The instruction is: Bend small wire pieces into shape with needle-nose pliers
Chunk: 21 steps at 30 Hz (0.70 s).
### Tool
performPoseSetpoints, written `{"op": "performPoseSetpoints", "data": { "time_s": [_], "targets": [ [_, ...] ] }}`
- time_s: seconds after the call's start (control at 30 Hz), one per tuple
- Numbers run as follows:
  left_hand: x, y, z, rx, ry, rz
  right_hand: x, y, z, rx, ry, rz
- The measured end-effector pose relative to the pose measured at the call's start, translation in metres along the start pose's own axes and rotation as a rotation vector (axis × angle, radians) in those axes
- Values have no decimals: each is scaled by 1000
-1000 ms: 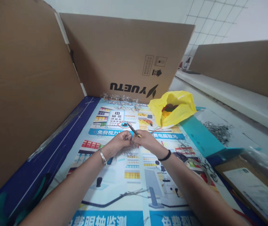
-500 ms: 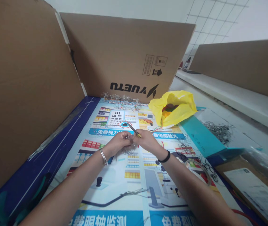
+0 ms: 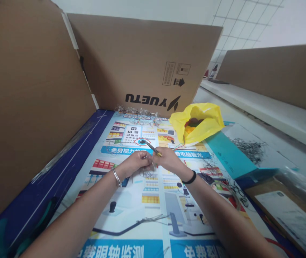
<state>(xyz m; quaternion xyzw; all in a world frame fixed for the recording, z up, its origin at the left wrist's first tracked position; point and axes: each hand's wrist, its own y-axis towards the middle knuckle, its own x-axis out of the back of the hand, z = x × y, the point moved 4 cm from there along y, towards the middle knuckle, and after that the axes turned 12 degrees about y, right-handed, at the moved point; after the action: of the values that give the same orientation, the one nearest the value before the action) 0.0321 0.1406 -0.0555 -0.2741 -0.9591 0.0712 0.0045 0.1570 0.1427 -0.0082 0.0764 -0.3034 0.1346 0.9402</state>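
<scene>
Above the printed sheet (image 3: 153,193), my left hand (image 3: 135,163) is closed in a pinch on thin wire (image 3: 149,172), which loops below the fingertips. Beside it, my right hand (image 3: 169,159) wraps round a slim pointed tool (image 3: 153,147) with a dark tip and a yellowish handle. The tool's tip points up and to the left, away from the wire. Both hands' fingertips are close together, and whether the right fingers also touch the wire is too small to tell.
Cardboard walls (image 3: 142,57) stand at the left and back. A yellow bag (image 3: 206,125), a blue box flap (image 3: 233,157) and a pile of small wire pieces (image 3: 247,150) lie right. Loose wires (image 3: 153,218) are in front; green-handled tools (image 3: 42,222) lie front left.
The fingers and the wire loops between the hands have shifted slightly. Both hands keep their hold and stay in nearly the same place.
</scene>
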Motion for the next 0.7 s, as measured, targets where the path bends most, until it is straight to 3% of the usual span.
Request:
{"op": "performPoseSetpoints", "data": {
  "time_s": [0.7],
  "targets": [
    [11, 4, -1, -85, 140, -122, -11, -1, -8, -36, -17, -219]
  ]
}}
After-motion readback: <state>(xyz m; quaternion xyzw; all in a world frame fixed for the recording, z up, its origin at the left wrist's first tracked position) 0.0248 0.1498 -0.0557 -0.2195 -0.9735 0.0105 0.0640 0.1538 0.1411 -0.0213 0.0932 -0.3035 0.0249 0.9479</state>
